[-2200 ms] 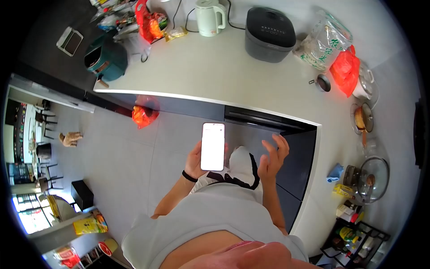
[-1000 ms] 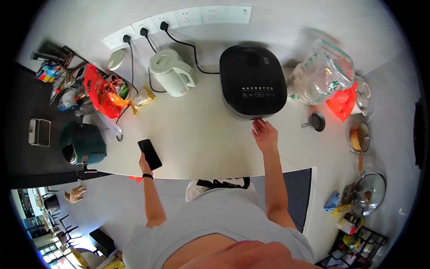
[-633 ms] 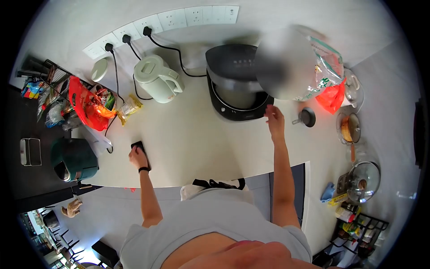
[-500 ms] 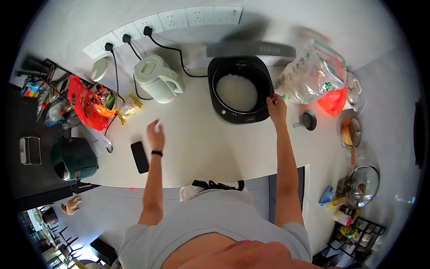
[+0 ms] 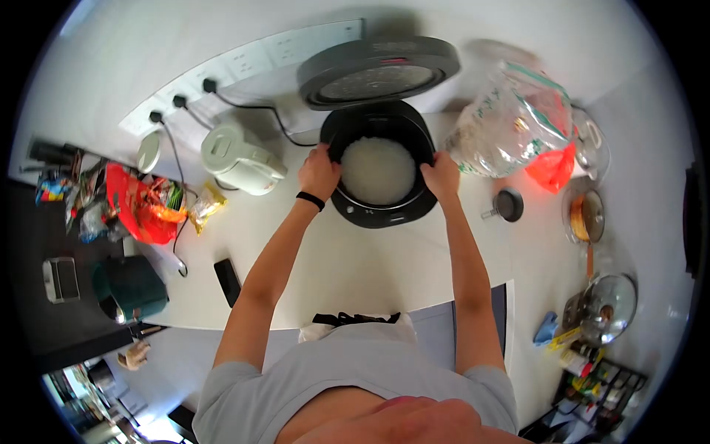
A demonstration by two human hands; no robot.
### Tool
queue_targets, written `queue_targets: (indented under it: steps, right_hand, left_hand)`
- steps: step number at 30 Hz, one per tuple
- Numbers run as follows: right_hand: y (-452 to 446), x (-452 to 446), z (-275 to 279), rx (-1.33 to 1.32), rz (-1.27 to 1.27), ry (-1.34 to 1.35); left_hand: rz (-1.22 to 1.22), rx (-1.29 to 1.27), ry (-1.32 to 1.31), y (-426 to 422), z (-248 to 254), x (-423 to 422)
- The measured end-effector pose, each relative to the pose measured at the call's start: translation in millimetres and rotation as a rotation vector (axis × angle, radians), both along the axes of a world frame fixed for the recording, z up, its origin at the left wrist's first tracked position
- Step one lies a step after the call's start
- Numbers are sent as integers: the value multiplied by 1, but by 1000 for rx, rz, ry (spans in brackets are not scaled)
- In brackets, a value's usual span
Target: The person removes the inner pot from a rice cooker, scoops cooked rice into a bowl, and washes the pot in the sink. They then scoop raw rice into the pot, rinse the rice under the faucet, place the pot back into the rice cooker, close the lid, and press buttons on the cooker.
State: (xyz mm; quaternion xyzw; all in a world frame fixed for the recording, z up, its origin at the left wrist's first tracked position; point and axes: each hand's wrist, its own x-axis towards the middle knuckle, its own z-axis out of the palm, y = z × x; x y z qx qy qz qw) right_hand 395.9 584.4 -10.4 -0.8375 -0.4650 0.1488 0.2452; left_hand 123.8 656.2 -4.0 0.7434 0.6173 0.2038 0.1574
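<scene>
A black rice cooker (image 5: 384,216) stands on the counter with its lid (image 5: 379,66) raised at the back. Inside, the inner pot (image 5: 379,128) holds white rice (image 5: 378,171). My left hand (image 5: 319,175) is closed on the pot's left rim, with a black band on the wrist. On the opposite side my right hand (image 5: 441,176) is closed at the right rim. Both sets of fingertips are partly hidden at the edge. The phone (image 5: 227,282) lies dark on the counter, to the left of my left forearm.
A pale green kettle (image 5: 240,159) stands left of the cooker. Right of it are a clear plastic bag (image 5: 510,126), a small metal cup (image 5: 508,204) and a glass lid (image 5: 611,307). A dark green bin-like appliance (image 5: 132,288) and red bag (image 5: 133,207) are at the left.
The cooker's lid has swung open, showing the rice. My left hand has let go of the phone and moved to the pot's left side; my right hand has moved to its right side.
</scene>
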Motion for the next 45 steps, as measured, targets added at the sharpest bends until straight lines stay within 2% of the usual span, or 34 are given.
queue_targets:
  steps: [2,5,7,8,9,11,13,14,16,18,21,23,25,28,31,35,36,42,45]
  right_hand:
    - [2,0,-2,52,-32,52]
    - [0,4,-12,153,-6,143]
    - [0,-1,-4,219,-94,301]
    - [-4,-2,-14,304,-57,304]
    - [-3,-3,-4,342,-55,302]
    - [-21,-13,33,481,-69,381]
    - [-43,-15,78,577,-65,384]
    - [-62,-15,93,620,-73,403]
    - [-106,-17,125,698,-83,417]
    - [-164,-23,150,701,-65,446]
    - [-258,-43,168,678,-109,393]
    - [-322,-65,168,602,-190,312]
    - [-386,-94,151,518,-320,183]
    - [-492,-145,140,411,-606,47]
    - [-601,-212,142,344,-873,23]
    - [-733,-316,165,358,-1173,17]
    - [-764,-344,170,386,-1232,9]
    - [-949,-486,179,468,-1370,-169]
    - [-1043,-542,180,460,-1457,-247]
  left_hand:
    - [7,-48,155,9,-4,3]
    - [-27,-166,196,22,13,4]
    - [-99,-120,187,41,9,-4]
    - [-44,-184,101,33,13,-9]
    - [-23,-133,33,35,14,-12]
    - [-42,2,-3,27,31,-16]
    - [-196,46,-248,15,56,-24]
    - [-220,-9,-375,5,65,-29]
    - [-286,-130,-561,-56,130,-10]
    - [-299,-394,-564,-97,155,-19]
    - [-323,-676,-716,-148,132,-22]
    - [-469,-868,-642,-190,104,-11]
    - [-566,-1401,-572,-226,68,-6]
    - [-735,-1820,-337,-301,32,6]
    - [-829,-2096,-95,-390,-5,2]
    - [-1037,-2136,245,-520,-2,-14]
    - [-1189,-2228,399,-547,-7,-16]
    - [-1508,-2094,541,-758,-5,-75]
    - [-1404,-2332,680,-862,-7,-109]
